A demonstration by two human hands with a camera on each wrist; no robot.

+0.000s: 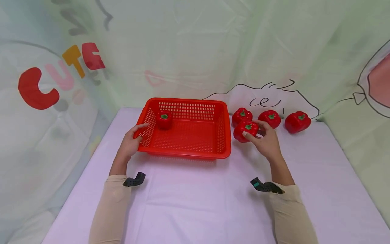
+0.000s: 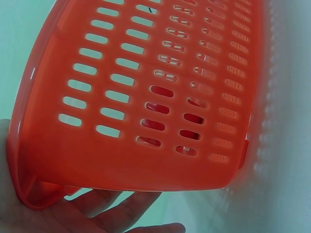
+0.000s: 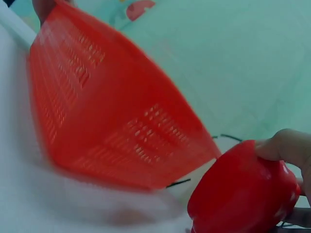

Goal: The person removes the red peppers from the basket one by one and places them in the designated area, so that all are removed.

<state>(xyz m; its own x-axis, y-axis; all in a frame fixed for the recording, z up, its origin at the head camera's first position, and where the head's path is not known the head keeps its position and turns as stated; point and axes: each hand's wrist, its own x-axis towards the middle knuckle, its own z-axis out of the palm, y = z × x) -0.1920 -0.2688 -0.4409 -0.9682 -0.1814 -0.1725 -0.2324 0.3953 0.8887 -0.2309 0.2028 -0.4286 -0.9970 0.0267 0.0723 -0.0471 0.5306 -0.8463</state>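
At the left end of a red plastic basket (image 1: 182, 154), my left hand (image 1: 130, 141) holds the rim, its fingers partly hidden behind the basket wall (image 2: 160, 121) in the left wrist view. One red bell pepper (image 1: 164, 119) with a green stem sits inside, in the back left corner. My right hand (image 1: 266, 140) grips another red bell pepper (image 1: 243, 133) between thumb and fingers, just right of the basket. In the right wrist view the thumb presses on the side of this held pepper (image 3: 238, 191), which overlaps the basket's near corner.
Three more red peppers stand in a row at the back right: one pepper (image 1: 241, 116) behind the held one, a middle pepper (image 1: 270, 118) and a right pepper (image 1: 297, 122). A white cloth covers the table (image 1: 186, 203). A printed curtain (image 1: 198, 51) hangs behind.
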